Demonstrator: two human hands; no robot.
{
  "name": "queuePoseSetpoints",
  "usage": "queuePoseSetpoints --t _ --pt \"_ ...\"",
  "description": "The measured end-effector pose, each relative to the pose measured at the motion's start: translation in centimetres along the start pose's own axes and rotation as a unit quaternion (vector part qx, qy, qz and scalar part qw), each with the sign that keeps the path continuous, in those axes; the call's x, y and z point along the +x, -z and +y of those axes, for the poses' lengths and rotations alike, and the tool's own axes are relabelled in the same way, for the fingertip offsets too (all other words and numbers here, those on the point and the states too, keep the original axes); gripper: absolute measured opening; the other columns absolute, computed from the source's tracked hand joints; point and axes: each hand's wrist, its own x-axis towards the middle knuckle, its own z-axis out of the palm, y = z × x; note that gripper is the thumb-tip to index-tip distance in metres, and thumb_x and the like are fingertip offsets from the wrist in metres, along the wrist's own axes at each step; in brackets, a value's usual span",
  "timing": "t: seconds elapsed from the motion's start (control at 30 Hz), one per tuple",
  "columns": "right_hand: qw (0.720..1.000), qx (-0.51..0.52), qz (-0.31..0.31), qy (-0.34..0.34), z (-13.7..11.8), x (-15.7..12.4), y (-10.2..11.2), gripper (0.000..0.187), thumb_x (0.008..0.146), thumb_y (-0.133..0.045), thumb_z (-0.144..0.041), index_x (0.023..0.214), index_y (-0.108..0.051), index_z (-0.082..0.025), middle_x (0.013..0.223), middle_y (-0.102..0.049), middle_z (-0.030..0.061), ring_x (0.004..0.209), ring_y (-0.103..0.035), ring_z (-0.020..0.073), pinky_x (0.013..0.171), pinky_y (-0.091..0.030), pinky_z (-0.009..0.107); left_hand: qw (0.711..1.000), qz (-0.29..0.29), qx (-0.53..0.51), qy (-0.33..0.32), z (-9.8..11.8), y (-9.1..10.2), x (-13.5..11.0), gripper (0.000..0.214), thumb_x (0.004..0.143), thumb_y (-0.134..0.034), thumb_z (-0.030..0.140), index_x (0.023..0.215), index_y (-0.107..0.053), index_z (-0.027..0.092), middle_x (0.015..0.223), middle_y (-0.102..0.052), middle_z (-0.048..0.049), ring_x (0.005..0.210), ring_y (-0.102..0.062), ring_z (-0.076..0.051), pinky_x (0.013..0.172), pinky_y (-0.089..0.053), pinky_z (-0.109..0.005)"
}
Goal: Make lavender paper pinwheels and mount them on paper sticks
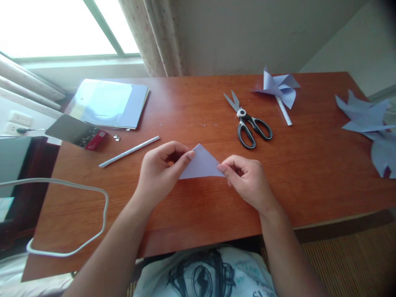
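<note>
A pale triangular piece of paper (202, 163) is held between my two hands above the wooden table, its point facing away from me. My left hand (165, 169) pinches its left side with thumb and fingers. At the right corner my right hand (246, 177) grips the paper between thumb and fingertips. Beyond the right hand lie scissors (243, 117) with black and grey handles, blades apart. A rolled paper stick (130, 151) rests left of my left hand. Farther back on the right is a paper pinwheel (280, 88) on a white stick.
More folded paper shapes (365, 115) lie at the table's right end. A stack of paper (108, 103) stands at the back left, near a grey and red card (77, 132) and small metal bits (116, 137). A white cable (105, 206) loops across the left side.
</note>
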Motion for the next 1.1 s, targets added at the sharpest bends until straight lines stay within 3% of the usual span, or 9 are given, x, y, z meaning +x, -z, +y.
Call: queuePoseSetpoints --t 0.13,0.27,0.37,0.47,0.6,0.73,0.83,1.0,1.1 --pt "0.999 0.023 0.026 -0.01 0.0 -0.1 0.1 0.03 0.094 -0.065 -0.04 0.073 -0.063 -0.02 0.055 -0.052 -0.0057 0.048 -0.048 0.0093 0.048 -0.035 0.024 0.992 -0.009 -0.113 0.061 0.0 0.1 0.1 0.016 0.077 -0.081 0.031 0.076 -0.072 0.018 0.068 -0.065 0.0015 0.06 -0.053 -0.01 0.054 -0.039 -0.021" --pt "0.989 0.103 0.105 -0.012 -0.1 0.0 -0.2 0.023 0.096 -0.064 -0.038 0.08 -0.062 -0.021 0.055 -0.058 -0.0058 0.051 -0.056 0.0108 0.053 -0.043 0.022 0.957 -0.017 -0.263 0.118 0.1 -0.5 -0.2 0.017 0.078 -0.081 0.033 0.083 -0.075 0.018 0.076 -0.072 -0.0011 0.069 -0.062 -0.011 0.065 -0.047 -0.02" --pt "0.984 0.169 0.053 -0.022 -0.2 0.0 -0.8 0.014 0.095 -0.065 -0.035 0.092 -0.062 -0.022 0.066 -0.069 -0.0033 0.062 -0.067 0.0132 0.061 -0.052 0.024 0.939 -0.035 -0.31 0.147 0.0 -1.5 -0.6 0.02 0.078 -0.081 0.034 0.085 -0.076 0.017 0.085 -0.075 -0.0047 0.077 -0.066 -0.013 0.068 -0.049 -0.021" --pt "0.979 0.201 -0.017 -0.039 -0.4 -0.1 -1.5 0.014 0.095 -0.065 -0.034 0.096 -0.06 -0.021 0.074 -0.074 -0.0006 0.069 -0.073 0.0157 0.067 -0.057 0.027 0.938 -0.031 -0.312 0.146 0.0 -2.3 -0.8 0.021 0.076 -0.083 0.033 0.086 -0.074 0.016 0.081 -0.073 -0.0018 0.07 -0.063 -0.01 0.065 -0.048 -0.02" --pt "0.972 0.229 -0.036 -0.039 -0.6 -0.4 -1.7 0.015 0.095 -0.066 -0.034 0.096 -0.06 -0.02 0.078 -0.076 0.0001 0.071 -0.074 0.016 0.071 -0.059 0.027 0.938 0.009 -0.324 0.127 0.0 -2.3 -0.7 0.024 0.074 -0.085 0.028 0.082 -0.065 0.018 0.075 -0.068 0.0028 0.065 -0.061 -0.008 0.059 -0.045 -0.017" --pt "0.978 0.204 -0.023 -0.026 -0.6 -0.5 -1.6 0.013 0.095 -0.066 -0.032 0.095 -0.06 -0.021 0.077 -0.075 -0.0003 0.072 -0.074 0.0157 0.071 -0.058 0.027 0.93 -0.039 -0.338 0.135 0.1 -1.8 -0.6 0.025 0.078 -0.082 0.036 0.091 -0.069 0.018 0.07 -0.064 0.0023 0.065 -0.057 -0.009 0.056 -0.041 -0.017" --pt "0.984 0.177 -0.026 -0.015 -0.6 -0.4 -1.6 0.013 0.095 -0.065 -0.033 0.095 -0.06 -0.021 0.079 -0.076 0.0005 0.072 -0.075 0.0172 0.07 -0.058 0.028 0.94 -0.075 -0.308 0.125 0.1 -1.8 -0.8 0.025 0.078 -0.081 0.039 0.085 -0.073 0.016 0.067 -0.062 0.0017 0.059 -0.05 -0.007 0.051 -0.037 -0.018" --pt "0.985 0.131 -0.109 0.018 -0.5 -0.5 -1.5 0.016 0.092 -0.068 -0.037 0.091 -0.066 -0.021 0.084 -0.077 0.002 0.074 -0.074 0.0186 0.071 -0.059 0.03 0.955 -0.047 -0.268 0.121 0.0 -2.4 -1.0 0.023 0.074 -0.084 0.036 0.072 -0.073 0.016 0.062 -0.064 0.0014 0.054 -0.047 -0.009 0.051 -0.037 -0.022" --pt "0.995 0.09 -0.02 0.041 -0.3 -0.3 -1.0 0.022 0.096 -0.062 -0.04 0.085 -0.068 -0.022 0.081 -0.076 0.0026 0.075 -0.072 0.0182 0.072 -0.057 0.029 0.958 -0.02 -0.265 0.111 -0.2 -2.5 -0.9 0.019 0.077 -0.082 0.035 0.078 -0.075 0.017 0.066 -0.066 0.0014 0.056 -0.05 -0.01 0.054 -0.039 -0.022"
